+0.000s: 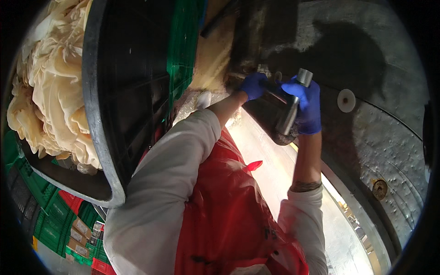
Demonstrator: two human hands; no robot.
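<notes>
Both my hands wear blue gloves and meet in front of me on a metal T-shaped piece (288,117), which looks like a hammer. Its shiny cylinder stands at a slant, with a dark bar running from it toward the left. My left hand (252,86) is closed around the bar's far end. My right hand (308,105) is closed against the cylinder's right side, its fingertips at the upper part. Below the cylinder's lower end is a dark, rough lump (283,138), partly hidden.
A large black tub (94,87) on the left bears a pale, folded, dough-like mass (59,87). Green crates (183,50) stand behind it; more crates and cardboard boxes (79,236) lie lower left. A dented metal wall with a white round disc (346,100) and a brownish ring (379,189) rises at right.
</notes>
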